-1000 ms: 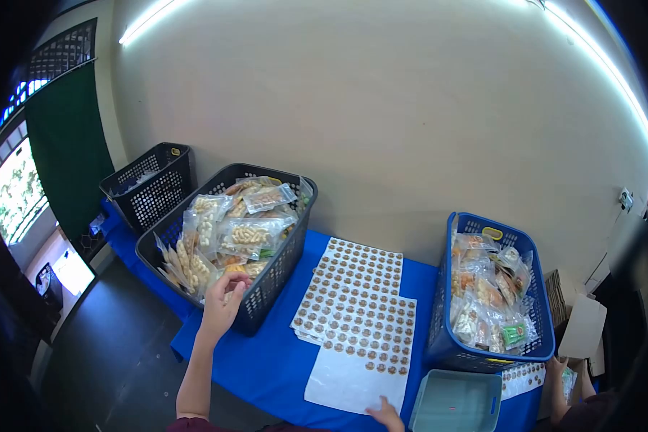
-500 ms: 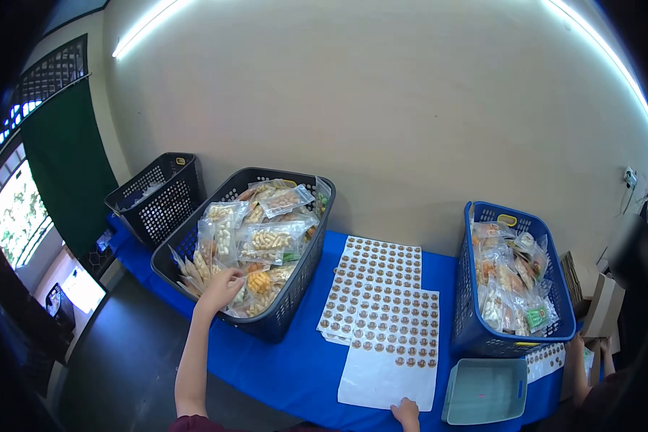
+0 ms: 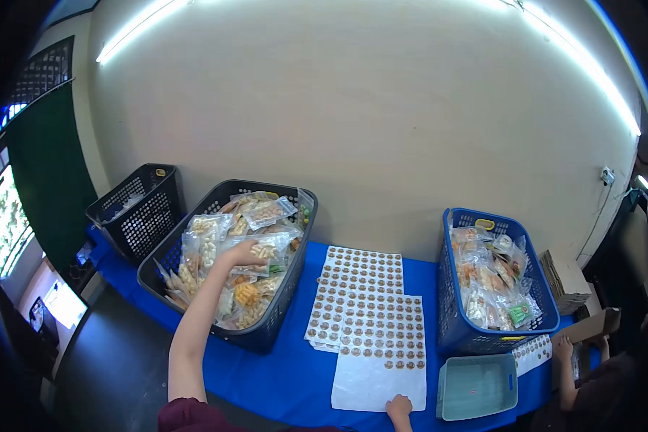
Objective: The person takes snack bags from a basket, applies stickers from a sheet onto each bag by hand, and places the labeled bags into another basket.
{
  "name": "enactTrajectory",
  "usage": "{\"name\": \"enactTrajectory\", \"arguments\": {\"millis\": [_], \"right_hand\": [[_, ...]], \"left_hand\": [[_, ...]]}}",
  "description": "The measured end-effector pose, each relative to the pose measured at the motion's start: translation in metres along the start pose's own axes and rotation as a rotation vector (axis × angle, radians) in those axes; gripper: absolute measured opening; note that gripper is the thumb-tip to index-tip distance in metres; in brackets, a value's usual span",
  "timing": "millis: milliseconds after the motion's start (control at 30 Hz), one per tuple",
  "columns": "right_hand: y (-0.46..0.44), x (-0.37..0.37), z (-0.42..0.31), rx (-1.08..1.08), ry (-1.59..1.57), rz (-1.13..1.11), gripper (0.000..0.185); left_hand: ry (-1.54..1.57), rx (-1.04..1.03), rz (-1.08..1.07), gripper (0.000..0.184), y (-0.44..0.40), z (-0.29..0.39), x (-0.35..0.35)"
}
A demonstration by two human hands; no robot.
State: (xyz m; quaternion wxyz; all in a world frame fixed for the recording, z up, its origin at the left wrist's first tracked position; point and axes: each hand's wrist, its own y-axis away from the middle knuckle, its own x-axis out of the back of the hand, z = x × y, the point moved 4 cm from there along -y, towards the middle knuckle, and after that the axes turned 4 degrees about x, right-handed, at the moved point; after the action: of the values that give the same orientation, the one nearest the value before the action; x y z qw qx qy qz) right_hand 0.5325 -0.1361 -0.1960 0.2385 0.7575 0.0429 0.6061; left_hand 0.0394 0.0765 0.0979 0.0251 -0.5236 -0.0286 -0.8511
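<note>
Over the large black basket (image 3: 272,317) on the left, my left hand (image 3: 243,254) reaches in and touches a clear packet of pale snacks (image 3: 268,248); its fingers are bent and partly hidden. Many clear packets fill this basket, one with yellow-orange pieces (image 3: 246,294). My right hand (image 3: 399,406) rests with curled fingers at the lower right edge of a white sheet (image 3: 371,381) of round brown stickers. Whether its fingers grip the sheet is too small to tell. More sticker sheets (image 3: 360,270) lie beneath and behind it on the blue cloth (image 3: 266,381).
A blue basket (image 3: 475,338) of packets stands at the right, with a green tray (image 3: 477,414) in front. Beyond it, a person's hands (image 3: 567,351) are at a cardboard box (image 3: 587,327). A smaller black basket (image 3: 147,223) stands at the far left.
My left hand has moved from the basket's near edge to the packets in its middle. My right hand has come down onto the sheet's edge. The camera view has shifted. The other person's box flap has moved.
</note>
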Motion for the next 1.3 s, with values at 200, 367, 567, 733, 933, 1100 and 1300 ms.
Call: {"name": "enactTrajectory", "arguments": {"millis": [200, 367, 567, 733, 933, 1100, 1300], "right_hand": [[-0.008, -0.019, 0.012, 0.000, -0.026, 0.046, 0.032], [0.010, -0.003, 0.001, 0.005, -0.015, 0.048, 0.030], [0.004, -0.011, 0.002, 0.010, -0.045, 0.077, 0.031], [-0.002, -0.020, 0.005, 0.047, -0.052, 0.097, 0.030], [-0.013, 0.000, -0.001, -0.004, -0.016, -0.141, 0.037], [-0.042, 0.020, -0.004, 0.015, -0.117, -0.153, 0.050], [-0.096, -0.008, -0.029, 0.195, -0.643, 0.101, 0.058]], "left_hand": [[-0.200, 0.115, 0.284, 0.103, -0.030, -0.061, -0.041], [-0.425, 0.153, 0.382, 0.097, -0.022, -0.042, -0.041], [0.220, 0.043, 0.592, 0.059, 0.016, 0.011, 0.032], [1.513, -0.213, 0.280, 0.062, 0.102, 0.079, 0.017], [2.186, 0.068, -0.907, 0.089, 0.203, 0.119, -0.150], [2.315, 0.166, -0.871, 0.092, 0.225, 0.122, -0.200], [2.383, 0.167, -0.847, 0.078, 0.210, 0.116, -0.200]]}}
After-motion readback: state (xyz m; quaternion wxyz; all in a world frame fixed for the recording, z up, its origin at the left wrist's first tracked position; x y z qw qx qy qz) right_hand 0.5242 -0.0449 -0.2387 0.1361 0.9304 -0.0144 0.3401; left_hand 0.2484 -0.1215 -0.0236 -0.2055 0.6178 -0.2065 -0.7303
